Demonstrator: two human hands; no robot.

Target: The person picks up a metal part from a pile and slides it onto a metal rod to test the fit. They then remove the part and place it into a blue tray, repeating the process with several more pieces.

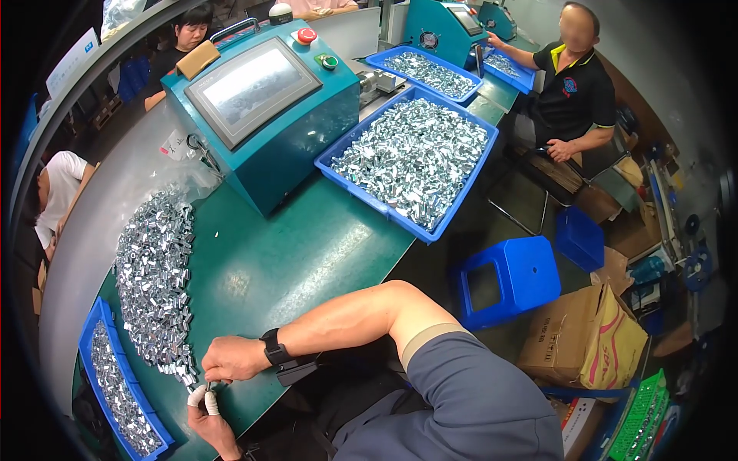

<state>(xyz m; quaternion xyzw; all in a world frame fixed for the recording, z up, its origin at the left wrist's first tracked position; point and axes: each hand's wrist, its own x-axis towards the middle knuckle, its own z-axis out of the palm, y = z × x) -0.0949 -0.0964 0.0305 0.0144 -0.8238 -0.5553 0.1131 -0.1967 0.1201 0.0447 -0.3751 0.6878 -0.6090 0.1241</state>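
Observation:
My left hand [209, 426] is at the near left edge of the green table, with white covers on its thumb and a finger. Its fingertips close on a small silvery metal part [192, 389], mostly hidden. Just above it, my right hand [234, 359] is closed in a pinch, its fingertips meeting those of the left. What the right fingers hold is too small to make out. A black strap [274, 347] circles my right wrist. Beside both hands lies a long heap of short silvery metal sleeves [157, 280] on the tabletop.
A blue tray [96, 369] of metal parts sits left of the heap. Beyond stand a teal machine [269, 154] with a screen and a large blue bin [373, 201] of parts. A blue stool [530, 269] and cardboard boxes [557, 330] are at right. Other people sit nearby.

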